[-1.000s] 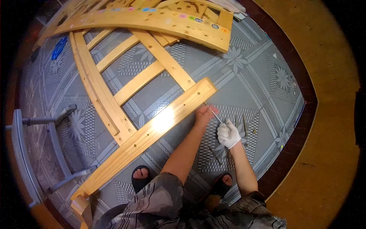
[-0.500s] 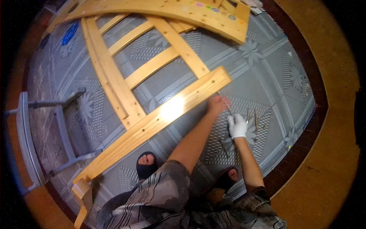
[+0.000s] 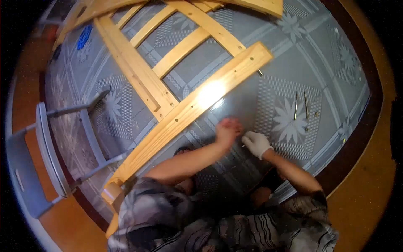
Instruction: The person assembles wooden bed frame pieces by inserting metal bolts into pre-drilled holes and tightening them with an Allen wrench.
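My bare left hand is over the patterned mat, below the long wooden beam; its fingers are curled, and blur hides whether they hold anything. Close to its right, my right hand wears a white glove and is closed round a thin metal tool, of which only a short tip shows. A metal bolt sticks out from the beam's lower edge near its right end. The beam lies across the ends of a slatted wooden frame.
Two long metal rods lie on the patterned mat at the right, with small fittings beside them. A grey folding chair stands at the left. A blue cord bundle lies at the upper left. My sandalled feet are below the beam.
Both hands have moved away from the bolt at the beam's right end, down toward my body. The view has shifted, so the wooden parts sit higher and farther right.
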{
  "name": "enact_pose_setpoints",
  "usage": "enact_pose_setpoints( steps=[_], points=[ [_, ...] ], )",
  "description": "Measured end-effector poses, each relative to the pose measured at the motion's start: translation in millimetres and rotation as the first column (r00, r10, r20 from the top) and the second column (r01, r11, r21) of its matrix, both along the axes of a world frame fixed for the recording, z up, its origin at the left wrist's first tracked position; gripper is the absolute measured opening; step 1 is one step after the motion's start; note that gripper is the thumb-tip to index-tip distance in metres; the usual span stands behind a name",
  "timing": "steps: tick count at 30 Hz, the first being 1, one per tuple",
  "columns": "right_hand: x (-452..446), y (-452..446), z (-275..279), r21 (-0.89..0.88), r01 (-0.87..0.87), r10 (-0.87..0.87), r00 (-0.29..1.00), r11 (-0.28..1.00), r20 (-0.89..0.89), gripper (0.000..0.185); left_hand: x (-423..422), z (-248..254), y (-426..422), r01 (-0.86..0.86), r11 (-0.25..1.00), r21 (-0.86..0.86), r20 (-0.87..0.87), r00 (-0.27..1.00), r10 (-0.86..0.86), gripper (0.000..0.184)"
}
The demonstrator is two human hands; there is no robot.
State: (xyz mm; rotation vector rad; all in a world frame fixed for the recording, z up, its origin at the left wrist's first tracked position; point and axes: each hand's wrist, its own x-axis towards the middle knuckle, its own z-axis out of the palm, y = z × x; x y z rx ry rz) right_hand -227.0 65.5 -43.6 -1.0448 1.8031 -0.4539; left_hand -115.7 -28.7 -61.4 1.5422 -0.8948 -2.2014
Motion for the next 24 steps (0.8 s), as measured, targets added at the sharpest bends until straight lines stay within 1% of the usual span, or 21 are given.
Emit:
enact_pose_setpoints(
  steps=[2, 4, 6, 7, 8, 10, 11, 13, 14, 15, 16, 18, 24],
  points=[
    [33.9, -8.2, 3.6, -0.05, -0.111, 0.115, 0.991, 0.993, 0.075, 0.028, 41.9, 11.9, -5.0, -0.027, 0.999, 0.046, 0.1, 0.995, 0.022, 0.014],
    [65.7, -16.2, -4.6, -0.016, -0.178, 0.178, 0.975, 0.984, 0.13, 0.028, 71.0, 16.8, -10.8, -0.069, 0.993, 0.095, 0.22, 0.974, 0.047, 0.013],
    [92.7, -23.4, -24.5, -0.057, -0.13, 0.141, 0.957, 0.99, 0.256, 0.029, 96.3, 15.3, -17.9, -0.033, 0.997, 0.065, 0.292, 0.956, 0.013, 0.013],
    [101.5, -28.4, -31.5, -0.012, -0.115, 0.113, 0.944, 0.993, 0.31, 0.029, 106.2, 12.2, -21.9, -0.025, 0.999, 0.043, 0.287, 0.958, 0.011, 0.013],
    [101.2, -37.2, -23.7, 0.098, -0.105, 0.058, 0.918, 0.99, 0.393, 0.028, 111.6, 10.8, -25.1, -0.003, 0.999, 0.055, 0.297, 0.955, -0.014, 0.013],
    [106.7, -45.8, -24.5, 0.251, 0.025, -0.16, 0.829, 0.968, 0.536, 0.022, 118.2, 8.3, -31.9, -0.082, 0.996, 0.015, 0.343, 0.937, 0.072, 0.015],
    [105.9, -49.0, -23.9, 0.258, 0.033, -0.172, 0.824, 0.966, 0.54, 0.022, 119.6, 7.4, -36.3, -0.073, 0.997, 0.036, 0.349, 0.935, 0.056, 0.015],
    [100.3, -55.1, -17.8, 0.507, 0.02, -0.389, 0.667, 0.862, 0.636, 0.017, 116.6, 6.9, -40.8, -0.058, 0.997, 0.045, 0.352, 0.935, 0.039, 0.016],
    [100.4, -55.8, -21.1, 0.511, 0.019, -0.393, 0.663, 0.859, 0.637, 0.017, 116.4, 7.5, -42.0, -0.052, 0.997, 0.048, 0.35, 0.936, 0.032, 0.017],
    [101.2, -56.1, -25.5, 0.535, 0.004, -0.411, 0.644, 0.845, 0.645, 0.017, 117.0, 8.6, -42.9, -0.032, 0.998, 0.054, 0.305, 0.952, 0.014, 0.022],
    [101.9, -55.9, -29.0, 0.558, -0.01, -0.43, 0.625, 0.829, 0.651, 0.018, 116.6, 9.3, -42.1, -0.03, 0.998, 0.058, 0.309, 0.951, 0.011, 0.022],
    [102.0, -54.7, -33.0, 0.545, -0.011, -0.424, 0.615, 0.838, 0.665, 0.019, 114.1, 11.4, -40.7, -0.081, 0.996, 0.045, 0.297, 0.953, 0.064, 0.015],
    [100.6, -54.7, -35.9, 0.536, -0.095, -0.412, 0.534, 0.839, 0.739, 0.021, 117.0, 11.6, -38.1, -0.054, 0.998, -0.036, 0.324, 0.944, 0.063, 0.016]
  ],
)
